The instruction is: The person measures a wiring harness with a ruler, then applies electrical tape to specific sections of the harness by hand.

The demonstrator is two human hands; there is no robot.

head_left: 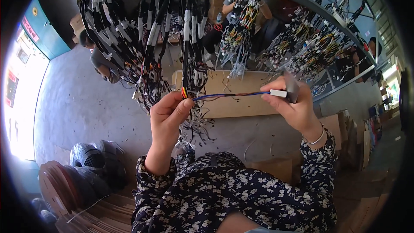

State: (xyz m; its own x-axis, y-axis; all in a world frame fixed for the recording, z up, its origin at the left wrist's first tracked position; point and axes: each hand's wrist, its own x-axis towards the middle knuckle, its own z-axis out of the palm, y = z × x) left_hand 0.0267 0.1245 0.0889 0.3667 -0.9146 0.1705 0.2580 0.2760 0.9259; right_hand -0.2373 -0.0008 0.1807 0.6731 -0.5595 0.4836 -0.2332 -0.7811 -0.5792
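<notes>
Fingers (pixel 276 87) pinch white connector (pixel 278 93) (right); left hand (pixel 167 113) grips wires (pixel 228 95).

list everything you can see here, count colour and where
thin blue and dark wire strand: one, stretched level between the two hands
small white plastic connector: one, at the strand's right end, pinched in the right hand
hanging black wire harnesses with white tape tags: many, on a curved metal rack, upper left and centre
multicoloured wire bundles: many, upper right on the rack
brown cardboard box: one, behind the hands
black wire coils: a few, lower left on the floor
other people: at least three, seated beyond the rack
silver bracelet: one, right wrist
left hand: pinching the strand's left end
right hand: holding the connector
</notes>
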